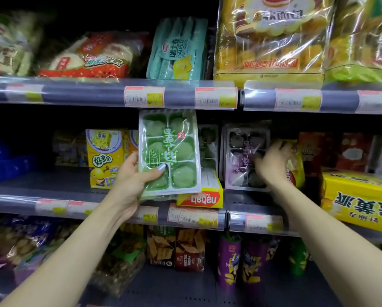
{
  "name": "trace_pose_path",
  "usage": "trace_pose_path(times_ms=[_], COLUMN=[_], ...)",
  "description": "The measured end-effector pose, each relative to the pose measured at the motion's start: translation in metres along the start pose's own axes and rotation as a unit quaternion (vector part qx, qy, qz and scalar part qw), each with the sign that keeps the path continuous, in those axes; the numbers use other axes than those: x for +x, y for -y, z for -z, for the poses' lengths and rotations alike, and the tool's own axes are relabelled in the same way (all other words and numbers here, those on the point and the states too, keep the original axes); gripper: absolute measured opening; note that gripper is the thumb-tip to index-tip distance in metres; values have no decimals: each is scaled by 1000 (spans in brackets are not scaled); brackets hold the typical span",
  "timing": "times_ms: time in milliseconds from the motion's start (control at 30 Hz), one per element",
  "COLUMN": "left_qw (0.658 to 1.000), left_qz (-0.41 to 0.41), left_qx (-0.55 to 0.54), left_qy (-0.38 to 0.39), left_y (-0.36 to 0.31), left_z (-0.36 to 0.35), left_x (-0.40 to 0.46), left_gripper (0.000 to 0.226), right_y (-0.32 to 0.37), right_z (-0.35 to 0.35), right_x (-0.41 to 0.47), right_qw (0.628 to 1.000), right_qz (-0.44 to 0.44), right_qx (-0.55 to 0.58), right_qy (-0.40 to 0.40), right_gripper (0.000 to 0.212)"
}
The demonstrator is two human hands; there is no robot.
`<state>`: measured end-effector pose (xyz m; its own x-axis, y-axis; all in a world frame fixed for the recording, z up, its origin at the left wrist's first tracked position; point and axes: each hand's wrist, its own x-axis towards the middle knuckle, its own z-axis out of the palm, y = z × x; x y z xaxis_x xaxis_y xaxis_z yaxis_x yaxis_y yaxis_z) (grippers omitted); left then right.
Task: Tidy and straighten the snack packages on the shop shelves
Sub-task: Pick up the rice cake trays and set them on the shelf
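My left hand [134, 173] grips a green mochi tray pack [171, 149] at its lower left corner, thumb on the front, holding it upright in front of the middle shelf. My right hand [274, 161] is blurred, its fingers spread and reaching against a purple mochi tray pack [241, 156] that stands upright on the middle shelf [52, 187]. A yellow bag [295, 171] sits right behind that hand. Another mochi pack [209, 147] stands behind the green one.
A red and yellow Nabati box [202, 197] lies upside down at the shelf edge. A yellow SpongeBob box [104, 156] stands left, a large yellow box [360, 196] right. Bread bags [272, 38] and a teal roll pack [176, 47] fill the top shelf; purple cans [229, 260] stand below.
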<state>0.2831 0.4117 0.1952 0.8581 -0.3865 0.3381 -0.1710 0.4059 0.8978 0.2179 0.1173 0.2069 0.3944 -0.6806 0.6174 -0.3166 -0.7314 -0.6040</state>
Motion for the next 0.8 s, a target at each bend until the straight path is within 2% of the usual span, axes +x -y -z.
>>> trace_pose_path(times_ms=[67,100,133,167,200,267,333,467,633,733,800], left_qw=[1000,1000,1000,1000,1000,1000,1000,999,999,998,998], left_qz=[-1,-1,0,1,1,1,0,-2,0,-12,-18], left_qx=[-5,-8,-12,-16,-20,-23,-24,-23,-20,-14,-9], left_qy=[-2,-4,-6,-8,-11,-14,-16,-24,-37,-55,-64], left_y=[0,1,1,1,2,2,2,1,0,-1,0], left_z=[0,0,0,0,0,1,1,3,5,7,5], left_x=[0,0,0,-1,-1,-1,-2,-1,-1,3,5], left_gripper=[43,42,41,41,40,42,44,46,49,71,64], right_y=[12,19,24,30,34,41,48,53,53,46,40], right_z=[2,4,5,6,8,11,12,7,4,19,31], right_x=[-9,-13,-17,-23,-30,-43,-52,-54,-56,-53,-52], right_qw=[998,997,993,978,953,896,869,864,826,805,801], right_qz=[41,46,24,-11,-47,-80,-68,-79,-181,-213,-214], right_qx=[27,59,107,152,176,146,112,131,268,311,323], right_qy=[-33,-8,53,143,241,412,477,479,462,457,457], right_gripper=[56,43,28,25,34,55,60,44,22,29,28])
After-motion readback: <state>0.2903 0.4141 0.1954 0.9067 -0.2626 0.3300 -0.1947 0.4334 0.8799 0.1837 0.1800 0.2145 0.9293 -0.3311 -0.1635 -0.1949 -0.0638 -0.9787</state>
